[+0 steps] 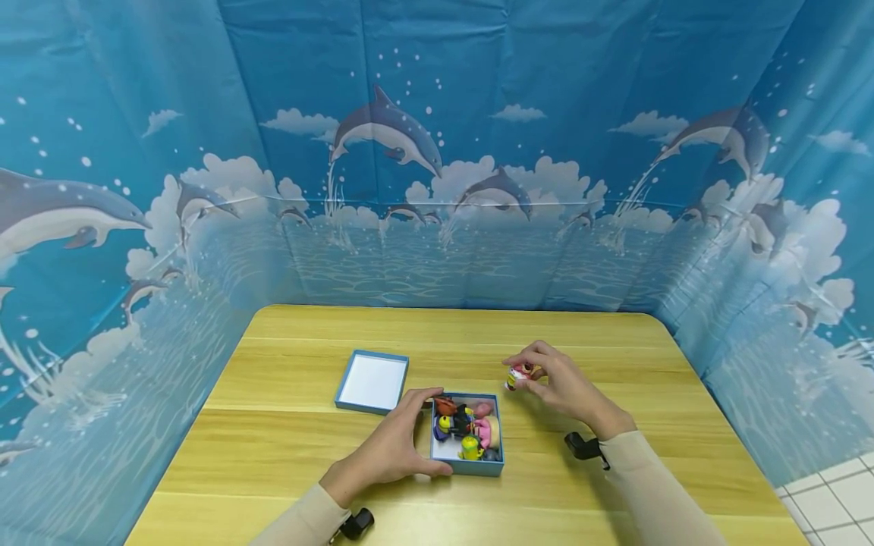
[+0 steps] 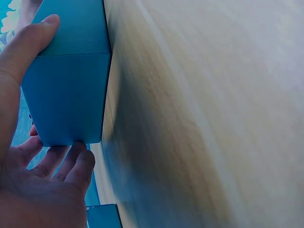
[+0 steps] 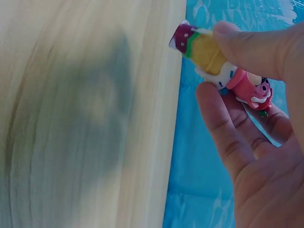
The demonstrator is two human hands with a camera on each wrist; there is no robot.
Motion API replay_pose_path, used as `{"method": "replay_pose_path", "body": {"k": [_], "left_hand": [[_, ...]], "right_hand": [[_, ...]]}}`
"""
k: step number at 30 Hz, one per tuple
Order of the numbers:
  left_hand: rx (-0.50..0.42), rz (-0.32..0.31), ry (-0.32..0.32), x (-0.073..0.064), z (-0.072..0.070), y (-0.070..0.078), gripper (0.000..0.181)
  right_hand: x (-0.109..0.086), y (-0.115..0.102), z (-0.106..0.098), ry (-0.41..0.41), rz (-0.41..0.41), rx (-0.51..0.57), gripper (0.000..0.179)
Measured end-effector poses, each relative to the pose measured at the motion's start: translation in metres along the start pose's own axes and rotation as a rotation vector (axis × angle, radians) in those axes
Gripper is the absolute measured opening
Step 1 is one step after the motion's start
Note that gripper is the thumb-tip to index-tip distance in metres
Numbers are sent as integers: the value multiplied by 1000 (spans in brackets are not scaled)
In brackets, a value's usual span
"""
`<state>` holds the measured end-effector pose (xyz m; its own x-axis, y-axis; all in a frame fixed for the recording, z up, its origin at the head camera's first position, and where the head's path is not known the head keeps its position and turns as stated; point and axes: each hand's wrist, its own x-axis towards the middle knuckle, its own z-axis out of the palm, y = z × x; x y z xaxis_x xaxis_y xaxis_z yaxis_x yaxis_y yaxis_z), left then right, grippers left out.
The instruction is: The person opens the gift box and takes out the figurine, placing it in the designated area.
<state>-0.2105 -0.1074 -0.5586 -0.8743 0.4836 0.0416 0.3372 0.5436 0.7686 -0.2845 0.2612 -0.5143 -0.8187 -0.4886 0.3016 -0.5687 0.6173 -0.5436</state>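
Note:
My left hand [image 1: 389, 444] grips a blue open-topped box [image 1: 471, 467] from its left side, thumb at the front wall and fingers at the back. In the left wrist view the thumb [image 2: 35, 40] and fingertips [image 2: 76, 161] span the box wall [image 2: 66, 97]. Several small toy figures lie inside, among them a yellow-green one [image 1: 470, 447] and a pink one [image 1: 483, 432]. Right of the box, my right hand [image 1: 560, 383] pinches a small toy figure [image 3: 213, 59] between thumb and fingers, above the table. That figure has yellow, white, dark red and pink parts and a face.
A shallow blue box lid [image 1: 372, 381] with a white inside lies on the wooden table [image 1: 287, 440], behind and left of the box. A curtain printed with dolphins [image 1: 423, 258] hangs beyond the table's far edge. White floor tiles [image 1: 829, 500] show at lower right.

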Motion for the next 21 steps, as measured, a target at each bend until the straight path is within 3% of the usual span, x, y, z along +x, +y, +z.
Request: {"method": "replay_pose_path", "body": {"k": [10, 21], "left_hand": [[-12, -5, -3, -1, -1, 1, 132], [-12, -5, -2, 1, 0, -2, 132]], "right_hand": [[2, 7, 10, -19, 34, -21, 65], [3, 9, 19, -16, 31, -91, 66]]}}
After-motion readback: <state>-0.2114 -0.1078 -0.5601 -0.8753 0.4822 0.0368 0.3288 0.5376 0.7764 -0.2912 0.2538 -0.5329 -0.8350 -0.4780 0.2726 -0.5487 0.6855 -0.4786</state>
